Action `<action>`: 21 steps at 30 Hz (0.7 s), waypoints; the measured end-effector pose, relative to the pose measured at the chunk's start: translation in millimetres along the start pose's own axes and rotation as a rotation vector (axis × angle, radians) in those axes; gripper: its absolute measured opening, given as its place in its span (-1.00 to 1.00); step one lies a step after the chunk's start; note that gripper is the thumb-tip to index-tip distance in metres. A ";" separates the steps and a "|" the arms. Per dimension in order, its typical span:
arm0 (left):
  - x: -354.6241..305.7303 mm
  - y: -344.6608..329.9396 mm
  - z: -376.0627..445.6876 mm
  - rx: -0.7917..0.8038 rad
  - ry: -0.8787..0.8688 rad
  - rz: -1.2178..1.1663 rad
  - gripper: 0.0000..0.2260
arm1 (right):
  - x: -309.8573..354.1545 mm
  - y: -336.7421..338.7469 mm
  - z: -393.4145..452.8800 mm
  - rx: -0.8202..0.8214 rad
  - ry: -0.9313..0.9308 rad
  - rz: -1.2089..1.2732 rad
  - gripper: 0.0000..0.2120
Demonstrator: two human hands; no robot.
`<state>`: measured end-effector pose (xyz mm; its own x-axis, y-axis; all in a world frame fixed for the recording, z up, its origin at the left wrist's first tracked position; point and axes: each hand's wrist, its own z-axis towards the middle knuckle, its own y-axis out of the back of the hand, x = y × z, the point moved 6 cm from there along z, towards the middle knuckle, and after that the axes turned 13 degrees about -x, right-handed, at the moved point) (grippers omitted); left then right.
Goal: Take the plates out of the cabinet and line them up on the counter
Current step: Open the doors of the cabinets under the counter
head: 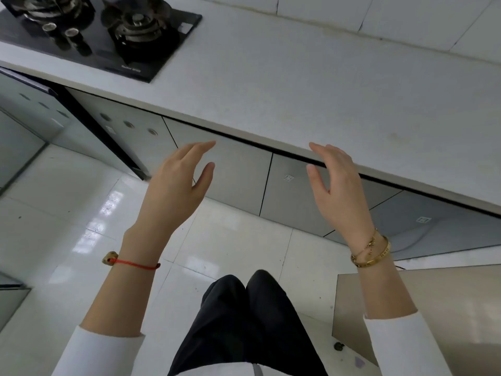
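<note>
I see a pale, speckled white tabletop point(284, 85) running from the upper left of the frame down to the right edge, its front lip slanting across the middle. Set into it at the upper left is a black glass hob point(162, 47) with 2 gas burners point(137, 24) and 2 round knobs point(61, 29) between them. The rest of the tabletop surface that I can see is bare, with a faint stain toward the right. Along its far side it meets a white tiled wall point(406, 17). Below lies a glossy white tiled floor point(81, 213), carrying a few dark specks.
</note>
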<state>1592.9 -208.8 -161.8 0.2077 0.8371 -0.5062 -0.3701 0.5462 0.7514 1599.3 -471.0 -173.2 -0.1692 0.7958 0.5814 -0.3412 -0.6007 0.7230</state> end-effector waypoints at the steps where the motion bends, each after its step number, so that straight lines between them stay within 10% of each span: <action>1: 8.4 -13.4 -4.4 0.005 -0.003 -0.004 -0.67 | -8.8 -12.7 -3.4 -0.009 0.005 -0.008 -0.62; 21: 155.6 -242.4 -104.4 -0.129 -0.198 -0.033 -0.66 | -170.4 -224.6 -77.8 -0.236 0.252 -0.123 -0.62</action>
<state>1620.4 -214.2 -466.9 0.3907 0.8156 -0.4268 -0.4699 0.5754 0.6695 1632.8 -465.8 -463.6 -0.3261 0.8722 0.3645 -0.5721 -0.4891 0.6584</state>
